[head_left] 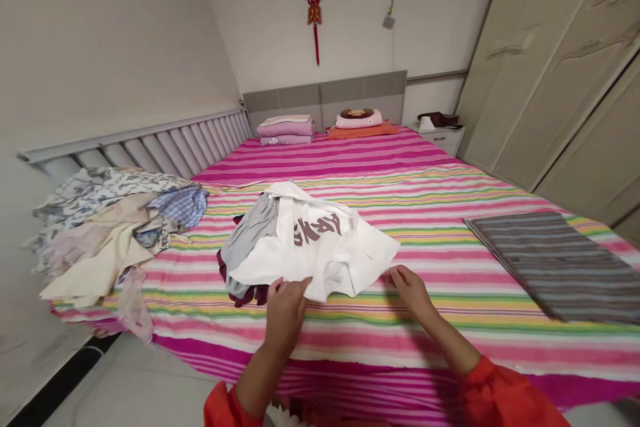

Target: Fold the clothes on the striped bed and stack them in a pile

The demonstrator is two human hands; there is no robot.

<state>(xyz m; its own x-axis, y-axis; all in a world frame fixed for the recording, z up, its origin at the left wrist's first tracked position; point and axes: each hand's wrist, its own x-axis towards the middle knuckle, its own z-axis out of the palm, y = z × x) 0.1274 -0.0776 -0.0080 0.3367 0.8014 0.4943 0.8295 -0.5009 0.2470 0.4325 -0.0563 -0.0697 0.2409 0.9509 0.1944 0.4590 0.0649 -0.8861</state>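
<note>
A white T-shirt (320,240) with dark lettering lies loosely spread on the striped bed. My left hand (286,313) pinches its near edge. Over at the right, the fingers of my right hand (411,288) are closed on a corner of the same T-shirt. Partly under the shirt's left side is a grey garment (249,233), with dark maroon cloth (240,297) showing beneath it.
A heap of mixed clothes (110,220) lies at the bed's left edge. A flat grey striped cloth (555,263) lies on the right. Folded bedding (287,128) and a pink pillow (357,120) sit by the headboard (360,90). Wardrobes (555,73) stand along the right.
</note>
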